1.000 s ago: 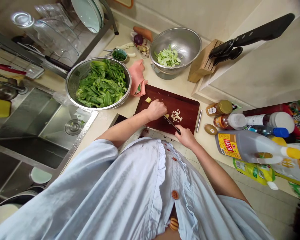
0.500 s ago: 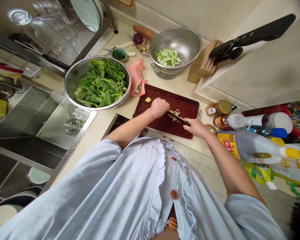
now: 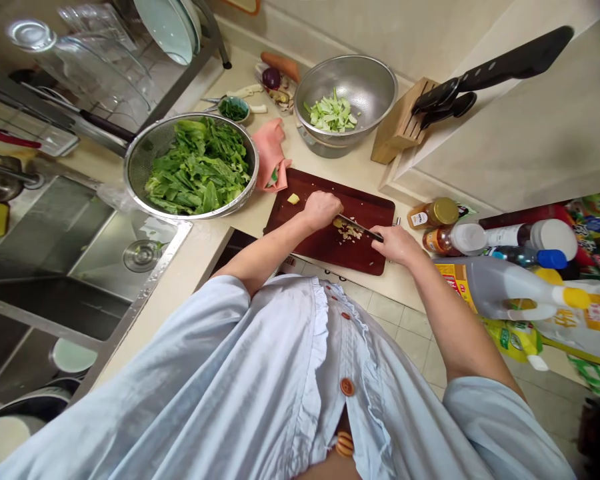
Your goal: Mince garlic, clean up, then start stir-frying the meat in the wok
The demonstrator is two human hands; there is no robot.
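Observation:
My right hand [image 3: 394, 244] is closed round the handle of a kitchen knife [image 3: 360, 228], whose blade points left across the dark red cutting board [image 3: 325, 250]. At the blade's far end my left hand [image 3: 323, 209] is closed, its curled fingers on the tip end of the knife. Small pale chopped pieces, which look like garlic [image 3: 350, 233], lie around and below the blade. A larger pale yellow chunk [image 3: 293, 199] sits alone on the board's left part, beyond my left wrist.
Left of the board stands a strainer [image 3: 254, 175] of cut leafy greens. Behind are a pink cloth [image 3: 270, 150], a steel colander [image 3: 380, 93] with sliced green stalks and a knife block [image 3: 400, 130]. Several jars and bottles [image 3: 443, 212] crowd the right side. A sink [image 3: 105, 260] lies left.
The knife's blade has shifted slightly over the chopped pieces, and my right hand has moved a little to the right. Both hands stay at the knife. The whole view has shifted slightly.

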